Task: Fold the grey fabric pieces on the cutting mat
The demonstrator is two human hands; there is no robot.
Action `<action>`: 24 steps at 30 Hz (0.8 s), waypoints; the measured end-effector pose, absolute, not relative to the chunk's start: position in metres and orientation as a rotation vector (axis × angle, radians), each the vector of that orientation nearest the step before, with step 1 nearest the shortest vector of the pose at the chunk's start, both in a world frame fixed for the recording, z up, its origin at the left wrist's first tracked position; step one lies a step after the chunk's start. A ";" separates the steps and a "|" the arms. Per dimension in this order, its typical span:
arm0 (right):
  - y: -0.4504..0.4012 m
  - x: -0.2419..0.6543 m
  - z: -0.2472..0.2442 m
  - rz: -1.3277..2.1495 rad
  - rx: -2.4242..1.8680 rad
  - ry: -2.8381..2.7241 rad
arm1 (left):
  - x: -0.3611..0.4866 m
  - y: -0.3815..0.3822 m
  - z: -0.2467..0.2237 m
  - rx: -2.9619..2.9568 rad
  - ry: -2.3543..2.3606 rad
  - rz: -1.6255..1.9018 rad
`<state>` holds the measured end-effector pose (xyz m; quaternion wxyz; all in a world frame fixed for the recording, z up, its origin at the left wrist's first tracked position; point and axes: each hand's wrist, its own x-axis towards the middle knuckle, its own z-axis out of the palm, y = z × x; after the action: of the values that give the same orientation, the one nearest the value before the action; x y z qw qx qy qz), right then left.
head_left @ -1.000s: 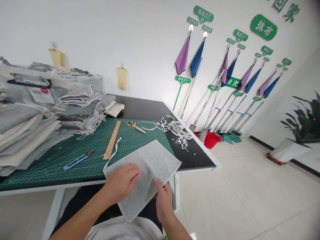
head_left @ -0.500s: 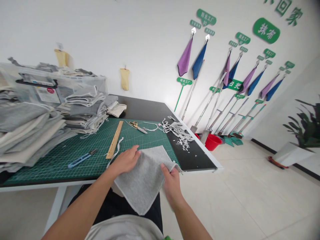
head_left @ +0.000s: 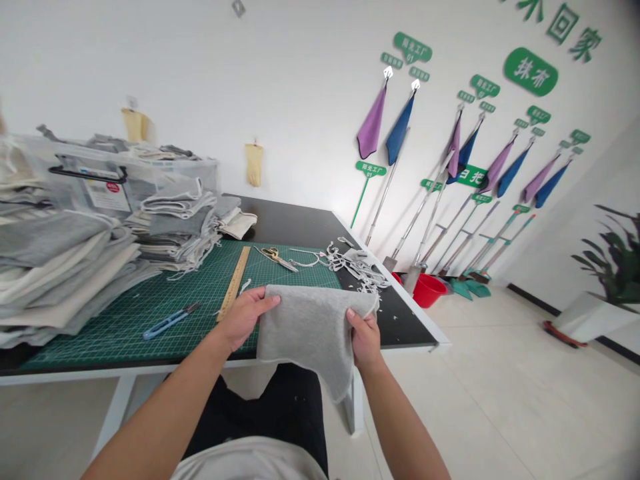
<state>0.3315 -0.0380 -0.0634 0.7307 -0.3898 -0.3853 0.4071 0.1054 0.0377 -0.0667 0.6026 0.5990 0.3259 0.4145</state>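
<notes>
A grey cloth (head_left: 307, 333) hangs between my two hands at the table's front edge, its lower corner drooping toward the right. My left hand (head_left: 246, 317) pinches its upper left corner between thumb and fingers. Gripping the right side of the cloth is my right hand (head_left: 364, 337), thumb on top and the other fingers partly hidden behind the fabric. Behind the cloth lies a green cutting mat (head_left: 200, 283) with a wooden ruler (head_left: 234, 283), gold-handled scissors (head_left: 279, 259) and a blue utility knife (head_left: 170, 321).
Stacked grey and cream cloths (head_left: 65, 267) fill the table's left side, before a clear plastic bin (head_left: 170, 175). Fabric scraps (head_left: 357, 267) lie at the right of the black table (head_left: 295, 217). A red bucket (head_left: 429, 290) and mops stand by the wall.
Both hands have spread the cloth wider and raised its top edge, which now runs nearly level. Its lower corner has swung right. The view has shifted slightly.
</notes>
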 end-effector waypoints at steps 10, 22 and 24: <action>-0.026 0.341 -0.054 0.935 -0.865 -0.918 | 0.100 0.024 -0.059 1.146 0.602 0.981; -0.046 0.359 -0.041 0.497 -0.951 -1.341 | 0.089 0.013 -0.059 1.441 0.555 1.432; -0.050 0.357 -0.035 0.239 -0.986 -1.405 | 0.090 0.007 -0.053 1.514 0.535 1.490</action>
<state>0.3569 -0.0504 -0.0352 0.6474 -0.4335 -0.6180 0.1049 0.0897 0.0069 -0.0533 0.4578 0.6145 0.2171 0.6048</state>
